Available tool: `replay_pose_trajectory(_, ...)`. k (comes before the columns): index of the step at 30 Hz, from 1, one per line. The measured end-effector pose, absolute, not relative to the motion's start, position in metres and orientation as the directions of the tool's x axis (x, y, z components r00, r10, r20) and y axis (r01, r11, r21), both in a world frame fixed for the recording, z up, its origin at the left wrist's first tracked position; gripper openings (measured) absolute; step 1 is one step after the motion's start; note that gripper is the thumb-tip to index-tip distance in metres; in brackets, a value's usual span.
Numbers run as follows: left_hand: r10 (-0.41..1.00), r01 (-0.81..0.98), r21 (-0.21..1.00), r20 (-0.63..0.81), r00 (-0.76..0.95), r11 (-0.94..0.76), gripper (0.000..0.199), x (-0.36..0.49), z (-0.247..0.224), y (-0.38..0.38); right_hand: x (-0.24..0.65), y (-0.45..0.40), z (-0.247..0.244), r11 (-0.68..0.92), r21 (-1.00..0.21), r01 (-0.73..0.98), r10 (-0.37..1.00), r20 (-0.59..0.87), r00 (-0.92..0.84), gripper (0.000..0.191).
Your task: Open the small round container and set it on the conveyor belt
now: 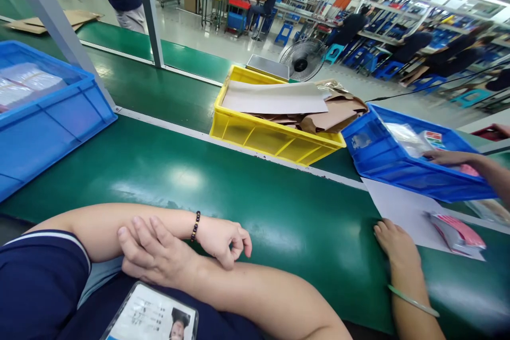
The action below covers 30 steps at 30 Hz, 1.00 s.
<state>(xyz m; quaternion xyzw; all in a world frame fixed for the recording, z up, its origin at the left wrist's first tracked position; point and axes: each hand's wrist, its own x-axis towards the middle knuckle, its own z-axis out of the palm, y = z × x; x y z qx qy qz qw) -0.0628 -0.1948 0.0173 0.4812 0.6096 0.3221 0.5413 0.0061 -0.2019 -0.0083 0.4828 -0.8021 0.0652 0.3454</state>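
Observation:
My arms are crossed over the near edge of the green work surface (279,223). My left hand (221,241), with a dark beaded bracelet (195,226) at its wrist, lies by my right forearm. Its fingers are loosely bent, with a gap by the thumb, and nothing is in them. My right hand (157,255) rests on my left forearm with its fingers spread, and it holds nothing. Below it hangs a badge in a clear holder (153,316) against a dark blue shirt.
Blue crates (48,117) hold plastic-wrapped packs. A yellow crate (274,143) holds paper and brown cardboard. At right, a co-worker's hand (394,239) touches the surface beside white paper (402,207) and a pink pack (458,234); another hand (446,157) reaches into a blue crate (382,156).

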Motion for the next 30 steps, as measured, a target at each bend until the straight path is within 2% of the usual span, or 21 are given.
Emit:
replay_pose_trajectory(4,0.954,0.216,0.931,-0.299,-0.009,0.294,0.02,-0.074,0.019,-0.204,0.006,-0.205,-0.017,0.49,0.202,-0.848,-0.769,0.558,-0.312,0.034)
replay_pose_trajectory(12,0.991,0.21,0.97,-0.129,0.023,0.121,0.003,-0.072,0.022,-0.207,0.006,-0.208,-0.02,0.49,0.199,-0.848,-0.753,0.587,-0.297,0.037)
replay_pose_trajectory(22,0.984,0.256,0.952,-0.178,0.019,0.168,0.008,-0.072,0.026,-0.202,0.006,-0.203,-0.017,0.469,0.202,-0.86,-0.772,0.567,-0.288,0.032)
replay_pose_trajectory(27,0.985,0.243,0.958,-0.167,0.035,0.154,0.005,-0.072,0.021,-0.2,0.006,-0.203,-0.018,0.455,0.218,-0.863,-0.809,0.507,-0.298,0.035)
replay_pose_trajectory(30,0.983,0.228,0.961,-0.176,0.059,0.159,0.006,-0.072,0.018,-0.195,0.005,-0.204,-0.016,0.465,0.195,-0.864,-0.782,0.547,-0.298,0.03)
